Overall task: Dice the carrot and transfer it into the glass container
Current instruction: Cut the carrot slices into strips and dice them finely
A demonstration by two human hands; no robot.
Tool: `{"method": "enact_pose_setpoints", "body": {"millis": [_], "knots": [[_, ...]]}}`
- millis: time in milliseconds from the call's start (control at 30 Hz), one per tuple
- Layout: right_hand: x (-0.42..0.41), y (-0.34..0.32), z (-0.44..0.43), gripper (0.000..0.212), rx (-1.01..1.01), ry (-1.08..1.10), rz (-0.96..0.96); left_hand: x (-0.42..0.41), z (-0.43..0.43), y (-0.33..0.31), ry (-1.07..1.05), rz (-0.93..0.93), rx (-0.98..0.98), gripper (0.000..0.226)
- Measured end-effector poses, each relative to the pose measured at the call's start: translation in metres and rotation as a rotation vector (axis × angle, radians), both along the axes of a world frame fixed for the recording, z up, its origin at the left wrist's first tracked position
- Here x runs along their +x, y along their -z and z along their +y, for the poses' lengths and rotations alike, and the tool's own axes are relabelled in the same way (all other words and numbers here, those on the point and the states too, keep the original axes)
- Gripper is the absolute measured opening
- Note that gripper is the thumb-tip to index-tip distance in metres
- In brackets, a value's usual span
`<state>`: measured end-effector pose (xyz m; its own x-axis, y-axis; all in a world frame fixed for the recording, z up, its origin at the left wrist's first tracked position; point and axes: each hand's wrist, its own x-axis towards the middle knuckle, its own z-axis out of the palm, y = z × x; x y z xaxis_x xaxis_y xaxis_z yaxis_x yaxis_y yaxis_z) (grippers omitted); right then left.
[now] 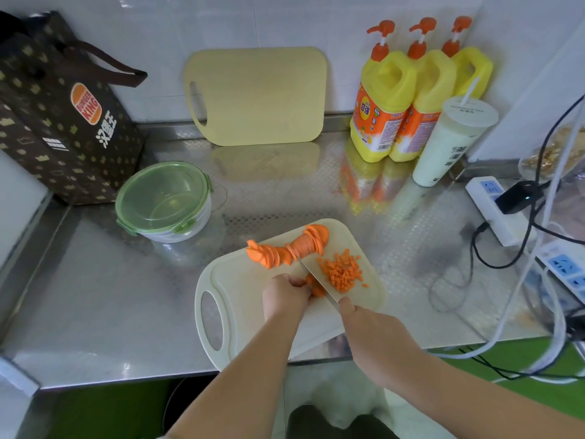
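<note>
head view: the left hand (285, 296) curls its fingers onto a small carrot stack (316, 288) on the cutting board (240, 280). the right hand (370, 331) clenches the knife (316, 277). the blade lies just right of those fingers, long axis diagonal. the diced carrot (343, 272) sits right of the blade. the lidded glass container (163, 201) stands beyond-left, nearer the left hand.

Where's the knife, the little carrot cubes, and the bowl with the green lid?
knife (320, 286), head view, middle of the blade.
carrot cubes (342, 273), head view, centre of the pile.
bowl (163, 196), head view, middle of its green lid.
</note>
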<state>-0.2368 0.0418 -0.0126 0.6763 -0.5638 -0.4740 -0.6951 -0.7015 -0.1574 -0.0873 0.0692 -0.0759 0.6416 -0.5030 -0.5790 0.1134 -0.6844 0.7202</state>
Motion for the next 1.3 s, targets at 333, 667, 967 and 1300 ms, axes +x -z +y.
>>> {"method": "enact_pose_setpoints", "body": {"millis": [333, 667, 967, 1300], "knots": [[-0.004, 0.004, -0.005, 0.029, 0.071, 0.108, -0.035, -0.004, 0.002, -0.002, 0.040, -0.044, -0.006, 0.007], [-0.008, -0.001, 0.006, 0.022, -0.013, 0.063, -0.118, -0.003, 0.003, -0.001, 0.026, -0.043, -0.005, 0.010], [-0.005, 0.003, 0.007, 0.020, -0.015, 0.040, -0.071, -0.003, 0.003, 0.000, -0.007, -0.023, -0.005, 0.005], [0.001, 0.009, 0.003, 0.027, -0.005, 0.012, -0.023, -0.002, 0.002, -0.001, -0.026, -0.002, -0.014, 0.010]]}}
